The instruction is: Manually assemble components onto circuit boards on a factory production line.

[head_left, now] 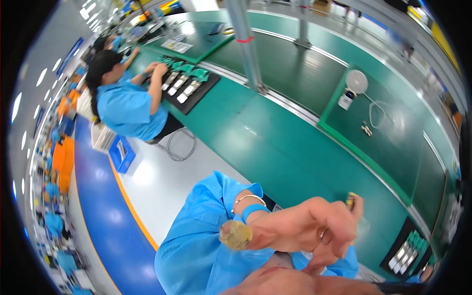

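The left hand [314, 221] pinches a small dark-and-gold piece [350, 200] at its fingertips, above the green counter [290, 147]. The right hand [278, 284] is below it, partly cut off; whether it grips anything, I cannot tell. Ahead and left of the hands, a flat black tray [207, 91] bears a row of silver-and-white units with green parts; another black tray [391, 255], similarly loaded, lies to their right. Far left, a blue bin [126, 162] holds pale contents, too small to identify.
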`<act>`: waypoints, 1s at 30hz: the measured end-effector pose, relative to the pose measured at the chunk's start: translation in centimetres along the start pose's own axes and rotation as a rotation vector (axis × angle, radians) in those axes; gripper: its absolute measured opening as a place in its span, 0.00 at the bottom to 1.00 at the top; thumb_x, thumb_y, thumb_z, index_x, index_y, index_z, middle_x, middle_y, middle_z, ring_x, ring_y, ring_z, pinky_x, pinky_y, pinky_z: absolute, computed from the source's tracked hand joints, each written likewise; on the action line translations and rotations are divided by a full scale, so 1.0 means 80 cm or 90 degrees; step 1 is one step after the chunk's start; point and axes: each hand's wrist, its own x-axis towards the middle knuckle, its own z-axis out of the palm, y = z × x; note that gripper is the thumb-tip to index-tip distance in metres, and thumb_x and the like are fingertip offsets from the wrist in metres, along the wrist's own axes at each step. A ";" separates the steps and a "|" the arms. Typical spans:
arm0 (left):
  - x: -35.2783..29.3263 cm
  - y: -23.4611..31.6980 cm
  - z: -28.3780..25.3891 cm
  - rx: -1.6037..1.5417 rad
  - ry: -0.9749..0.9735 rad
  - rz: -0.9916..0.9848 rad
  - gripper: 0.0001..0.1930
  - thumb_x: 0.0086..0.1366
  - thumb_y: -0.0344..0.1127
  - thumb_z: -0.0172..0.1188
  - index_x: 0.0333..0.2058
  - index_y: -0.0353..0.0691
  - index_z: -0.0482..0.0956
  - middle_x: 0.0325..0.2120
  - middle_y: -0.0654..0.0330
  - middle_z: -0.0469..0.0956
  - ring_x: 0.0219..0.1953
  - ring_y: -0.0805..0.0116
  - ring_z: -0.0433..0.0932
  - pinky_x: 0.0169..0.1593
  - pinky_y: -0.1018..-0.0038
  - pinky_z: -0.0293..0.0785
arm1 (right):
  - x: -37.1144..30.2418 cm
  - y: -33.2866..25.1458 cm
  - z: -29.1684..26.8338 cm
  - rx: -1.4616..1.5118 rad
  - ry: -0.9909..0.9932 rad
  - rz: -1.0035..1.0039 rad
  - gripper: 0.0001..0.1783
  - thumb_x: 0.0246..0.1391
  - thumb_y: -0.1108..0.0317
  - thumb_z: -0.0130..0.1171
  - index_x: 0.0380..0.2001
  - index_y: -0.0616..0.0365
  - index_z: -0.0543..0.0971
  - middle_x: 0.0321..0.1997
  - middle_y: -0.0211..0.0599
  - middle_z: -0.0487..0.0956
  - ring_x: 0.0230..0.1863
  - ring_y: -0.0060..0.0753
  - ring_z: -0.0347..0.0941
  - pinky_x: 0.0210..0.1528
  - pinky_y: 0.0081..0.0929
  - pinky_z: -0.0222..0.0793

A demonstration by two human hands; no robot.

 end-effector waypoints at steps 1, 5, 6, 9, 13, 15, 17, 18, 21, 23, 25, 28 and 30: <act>-0.001 -0.001 -0.002 -0.004 0.013 -0.007 0.59 0.44 0.79 0.51 0.59 0.30 0.52 0.43 0.53 0.59 0.31 0.67 0.64 0.32 0.75 0.65 | 0.010 -0.056 0.021 -0.022 -0.050 -0.086 0.06 0.54 0.77 0.52 0.36 0.60 0.75 0.33 0.40 0.73 0.34 0.37 0.71 0.37 0.29 0.68; -0.020 0.014 -0.001 -0.047 0.156 -0.145 0.51 0.50 0.71 0.56 0.57 0.30 0.56 0.44 0.53 0.59 0.33 0.69 0.66 0.33 0.76 0.66 | 0.028 -0.113 0.127 0.121 -0.155 -0.168 0.07 0.51 0.75 0.56 0.35 0.58 0.75 0.35 0.42 0.74 0.32 0.43 0.74 0.32 0.32 0.70; -0.022 0.023 -0.008 -0.034 0.158 -0.143 0.51 0.50 0.71 0.56 0.57 0.30 0.56 0.44 0.53 0.59 0.33 0.69 0.66 0.33 0.76 0.66 | 0.031 -0.122 0.141 0.135 -0.171 -0.176 0.07 0.51 0.74 0.57 0.35 0.58 0.75 0.35 0.41 0.75 0.31 0.43 0.74 0.31 0.32 0.71; -0.043 0.055 -0.070 0.358 0.214 -0.297 0.28 0.60 0.42 0.61 0.53 0.33 0.62 0.43 0.57 0.63 0.35 0.73 0.69 0.39 0.75 0.71 | 0.036 -0.110 0.181 0.031 -0.221 -0.213 0.09 0.51 0.69 0.58 0.38 0.54 0.75 0.35 0.36 0.75 0.29 0.43 0.75 0.26 0.34 0.69; -0.156 0.146 -0.246 1.127 0.511 -0.525 0.20 0.52 0.39 0.65 0.43 0.39 0.75 0.39 0.56 0.72 0.39 0.65 0.73 0.43 0.70 0.72 | 0.041 -0.130 0.178 0.033 -0.195 -0.216 0.07 0.52 0.70 0.57 0.36 0.56 0.75 0.31 0.39 0.76 0.26 0.42 0.74 0.27 0.31 0.67; -0.233 0.246 -0.331 1.552 0.416 -0.516 0.21 0.50 0.42 0.66 0.41 0.39 0.74 0.41 0.50 0.72 0.45 0.52 0.69 0.48 0.61 0.69 | 0.039 -0.130 0.177 0.061 -0.189 -0.184 0.07 0.53 0.69 0.56 0.35 0.58 0.76 0.30 0.42 0.76 0.26 0.42 0.73 0.28 0.30 0.67; -0.259 0.324 -0.361 1.760 0.491 -0.682 0.22 0.50 0.47 0.66 0.39 0.39 0.73 0.41 0.51 0.70 0.44 0.50 0.69 0.42 0.61 0.73 | 0.041 -0.124 0.182 0.069 -0.168 -0.173 0.06 0.53 0.70 0.57 0.34 0.58 0.76 0.32 0.40 0.76 0.23 0.41 0.73 0.25 0.30 0.66; -0.255 0.349 -0.370 1.846 0.570 -0.836 0.24 0.50 0.51 0.65 0.38 0.40 0.72 0.39 0.52 0.70 0.44 0.53 0.69 0.38 0.62 0.74 | 0.041 -0.122 0.182 0.062 -0.156 -0.161 0.06 0.53 0.70 0.57 0.34 0.58 0.76 0.32 0.40 0.76 0.23 0.41 0.73 0.25 0.30 0.66; -0.278 0.419 -0.382 1.981 0.583 -0.805 0.24 0.50 0.53 0.64 0.36 0.41 0.71 0.37 0.56 0.70 0.44 0.56 0.71 0.41 0.60 0.71 | 0.043 -0.120 0.185 0.071 -0.163 -0.137 0.05 0.53 0.70 0.57 0.34 0.59 0.76 0.29 0.41 0.76 0.23 0.41 0.72 0.24 0.30 0.66; -0.282 0.453 -0.387 1.909 0.504 -0.916 0.18 0.55 0.47 0.62 0.36 0.39 0.70 0.37 0.52 0.72 0.43 0.54 0.73 0.41 0.61 0.73 | 0.044 -0.117 0.190 0.072 -0.168 -0.123 0.05 0.53 0.71 0.57 0.34 0.59 0.76 0.28 0.42 0.76 0.22 0.41 0.72 0.24 0.30 0.65; -0.281 0.472 -0.388 1.840 0.348 -0.990 0.13 0.59 0.36 0.55 0.38 0.34 0.69 0.31 0.49 0.76 0.35 0.51 0.77 0.37 0.62 0.76 | 0.044 -0.115 0.185 0.072 -0.177 -0.113 0.05 0.53 0.71 0.57 0.34 0.59 0.76 0.27 0.42 0.76 0.22 0.42 0.72 0.24 0.30 0.65; -0.257 0.470 -0.395 1.772 0.137 -1.081 0.14 0.59 0.33 0.52 0.42 0.30 0.67 0.26 0.48 0.78 0.29 0.51 0.79 0.31 0.60 0.76 | 0.044 -0.111 0.184 0.075 -0.184 -0.107 0.05 0.53 0.71 0.57 0.34 0.59 0.76 0.27 0.42 0.76 0.22 0.41 0.72 0.23 0.30 0.65; -0.249 0.460 -0.400 1.773 -0.057 -1.165 0.21 0.59 0.29 0.49 0.52 0.29 0.62 0.24 0.48 0.79 0.26 0.53 0.80 0.26 0.59 0.75 | 0.042 -0.110 0.183 0.074 -0.181 -0.109 0.05 0.53 0.71 0.57 0.34 0.59 0.76 0.27 0.43 0.76 0.21 0.41 0.72 0.23 0.30 0.64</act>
